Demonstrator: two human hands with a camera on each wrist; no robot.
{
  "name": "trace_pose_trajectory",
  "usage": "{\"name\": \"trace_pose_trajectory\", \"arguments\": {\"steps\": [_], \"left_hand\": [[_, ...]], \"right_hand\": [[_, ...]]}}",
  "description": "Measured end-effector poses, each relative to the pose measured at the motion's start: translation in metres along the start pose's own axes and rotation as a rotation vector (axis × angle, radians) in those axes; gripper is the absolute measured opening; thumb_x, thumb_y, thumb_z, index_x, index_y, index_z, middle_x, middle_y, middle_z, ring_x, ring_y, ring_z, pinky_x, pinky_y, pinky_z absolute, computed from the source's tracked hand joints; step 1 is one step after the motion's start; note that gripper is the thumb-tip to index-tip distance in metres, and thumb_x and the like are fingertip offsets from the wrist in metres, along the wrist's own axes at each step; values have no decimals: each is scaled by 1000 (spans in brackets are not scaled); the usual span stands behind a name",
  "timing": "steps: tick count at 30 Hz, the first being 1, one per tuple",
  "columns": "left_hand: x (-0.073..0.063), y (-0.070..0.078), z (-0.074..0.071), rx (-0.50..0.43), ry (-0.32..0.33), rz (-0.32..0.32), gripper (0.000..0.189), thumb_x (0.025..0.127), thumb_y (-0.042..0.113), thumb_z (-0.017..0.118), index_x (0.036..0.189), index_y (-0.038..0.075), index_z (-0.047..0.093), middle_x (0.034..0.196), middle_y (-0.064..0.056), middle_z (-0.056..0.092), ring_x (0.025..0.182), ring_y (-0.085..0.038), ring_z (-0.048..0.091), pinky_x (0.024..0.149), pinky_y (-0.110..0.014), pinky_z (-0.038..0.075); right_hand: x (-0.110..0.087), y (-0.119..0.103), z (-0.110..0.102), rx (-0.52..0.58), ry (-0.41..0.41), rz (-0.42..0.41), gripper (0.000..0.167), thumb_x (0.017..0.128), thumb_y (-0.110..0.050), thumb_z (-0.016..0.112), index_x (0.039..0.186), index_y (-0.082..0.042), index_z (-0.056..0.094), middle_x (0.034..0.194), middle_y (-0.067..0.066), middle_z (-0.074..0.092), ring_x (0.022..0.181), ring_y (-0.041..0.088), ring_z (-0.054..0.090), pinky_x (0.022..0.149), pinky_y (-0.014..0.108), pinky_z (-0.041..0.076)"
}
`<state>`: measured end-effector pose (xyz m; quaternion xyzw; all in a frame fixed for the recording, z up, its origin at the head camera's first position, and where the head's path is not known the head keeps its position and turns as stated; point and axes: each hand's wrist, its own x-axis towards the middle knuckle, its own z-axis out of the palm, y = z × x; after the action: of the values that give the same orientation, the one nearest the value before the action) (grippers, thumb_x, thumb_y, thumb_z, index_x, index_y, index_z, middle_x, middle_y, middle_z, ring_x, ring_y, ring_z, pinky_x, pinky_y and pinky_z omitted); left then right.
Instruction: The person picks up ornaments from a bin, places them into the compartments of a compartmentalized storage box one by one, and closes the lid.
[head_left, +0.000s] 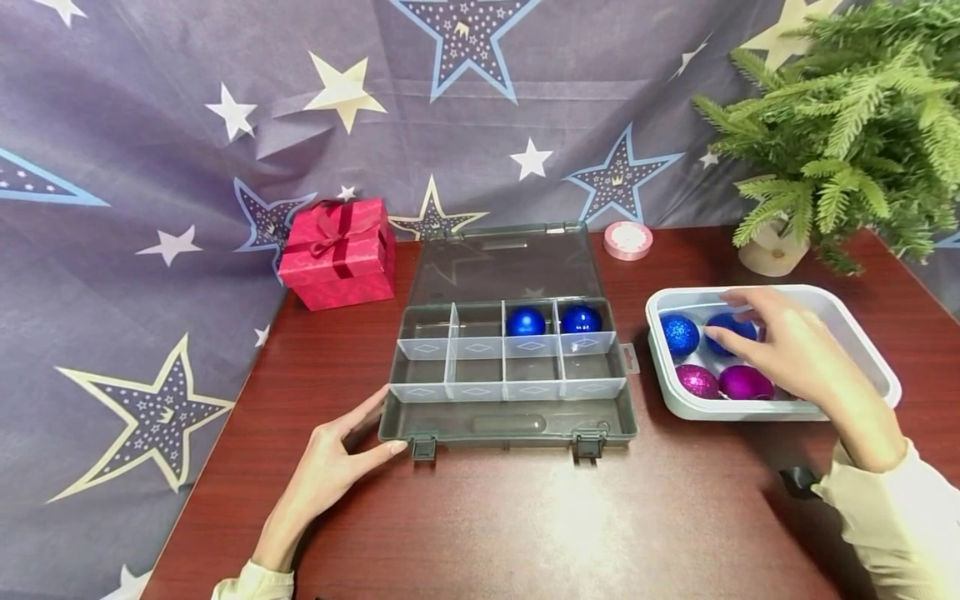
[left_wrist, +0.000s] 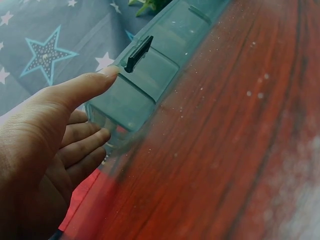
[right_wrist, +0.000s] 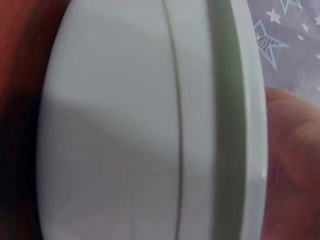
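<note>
In the head view a clear grey compartment case (head_left: 506, 422) lies with its lid raised at the back. A matte blue ball (head_left: 526, 321) and a shiny blue ball (head_left: 581, 319) sit in two back-row compartments. My left hand (head_left: 322, 471) touches the case's front left corner, thumb on the front edge, fingers along the side. Over a pale plastic tub (head_left: 776, 410), my right hand (head_left: 798, 346) spreads thumb and forefinger above a blue ball (head_left: 729, 335), partly covering it. Beside that lie a glittery blue ball (head_left: 679, 335), a glittery magenta ball (head_left: 697, 381) and a plain magenta ball (head_left: 746, 383).
A red gift box (head_left: 337, 254) stands at the back left of the table. Behind the case lies a pink round roll (head_left: 628, 240). A small artificial fir tree (head_left: 855, 142) rises at the back right, its branches near the tub. Star-patterned cloth hangs behind.
</note>
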<state>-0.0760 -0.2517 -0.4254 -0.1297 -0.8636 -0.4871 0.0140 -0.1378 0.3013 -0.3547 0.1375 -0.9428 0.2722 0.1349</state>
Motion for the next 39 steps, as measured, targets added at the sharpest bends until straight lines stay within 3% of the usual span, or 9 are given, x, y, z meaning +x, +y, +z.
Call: {"name": "trace_pose_trajectory", "arguments": {"steps": [6, 13, 17, 25, 31, 39], "left_hand": [[0, 0, 0, 9, 3, 1, 74, 85, 25, 89, 151, 24, 56, 130, 1, 70, 125, -13, 62, 102, -16, 42], [0, 2, 0, 20, 5, -1, 75, 84, 24, 90, 151, 21, 56, 130, 1, 70, 126, -11, 61, 102, -14, 41], [0, 2, 0, 18, 4, -1, 75, 84, 24, 90, 151, 21, 56, 130, 1, 70, 125, -12, 62, 102, -15, 42], [-1, 2, 0, 24, 8, -4, 75, 84, 24, 90, 151, 25, 57, 129, 1, 70, 125, -11, 62, 102, -14, 41], [0, 1, 0, 23, 8, -5, 75, 84, 25, 90, 151, 26, 57, 130, 1, 70, 125, -11, 62, 102, -14, 41], [-1, 1, 0, 32, 6, -5, 75, 84, 26, 90, 151, 27, 57, 129, 2, 70, 125, -11, 62, 102, -14, 41]], "right_hand": [[-6, 14, -5, -28, -5, 6, 45, 90, -16, 83, 124, 4, 63, 111, 32, 68, 98, 50, 68, 82, 66, 48], [-5, 27, -2, -92, -26, -27, 43, 87, -13, 84, 120, 6, 65, 94, 21, 71, 84, 37, 69, 70, 42, 50], [-3, 31, 2, -127, -47, -49, 42, 84, -12, 85, 116, 7, 66, 90, 17, 69, 82, 35, 66, 69, 52, 50], [3, 35, 9, -140, -99, -50, 49, 84, -15, 84, 119, 13, 63, 107, 34, 67, 100, 53, 63, 85, 66, 47], [7, 34, 11, -139, -151, 12, 54, 88, -19, 82, 125, 12, 59, 114, 37, 64, 109, 56, 59, 90, 69, 45], [8, 36, 12, -130, -166, 27, 54, 89, -21, 83, 125, 12, 59, 114, 37, 64, 108, 56, 59, 90, 69, 44]]}}
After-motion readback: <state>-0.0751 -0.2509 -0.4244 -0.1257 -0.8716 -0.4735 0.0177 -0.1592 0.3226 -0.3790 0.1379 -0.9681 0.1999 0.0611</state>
